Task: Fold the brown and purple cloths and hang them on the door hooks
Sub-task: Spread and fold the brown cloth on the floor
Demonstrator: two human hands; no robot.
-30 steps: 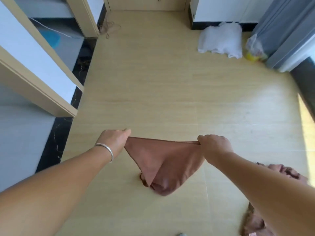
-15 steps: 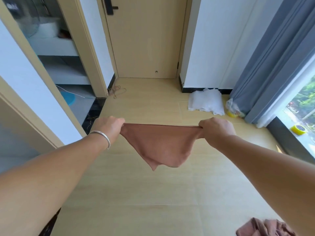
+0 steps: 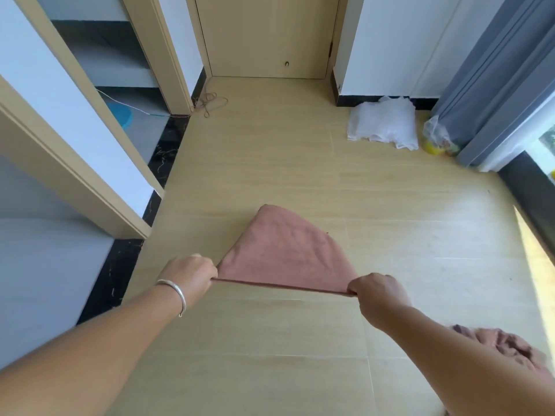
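The brown cloth (image 3: pixel 285 253) sits at the centre of the frame, stretched into a triangle whose straight near edge runs taut between both hands and whose rounded tip points toward the upper part of the frame. The left hand (image 3: pixel 190 274), wearing a silver bracelet (image 3: pixel 174 295) at the wrist, pinches the left corner with curled fingers. The right hand (image 3: pixel 380 291) clamps the right corner in the same way. The hands stand well apart, the full edge of the cloth between them.

Wide bare wooden floor (image 3: pixel 285 163) lies beyond the tip, up to a closed door (image 3: pixel 267 34) at the top centre. At the lower right edge a second crumpled cloth (image 3: pixel 504 346) lies on the floor, partly behind the right forearm. A white bundle (image 3: pixel 383 123) rests by the wall at the upper right, beside a grey curtain (image 3: pixel 495 73). Door frames (image 3: pixel 90 163) line the left side.
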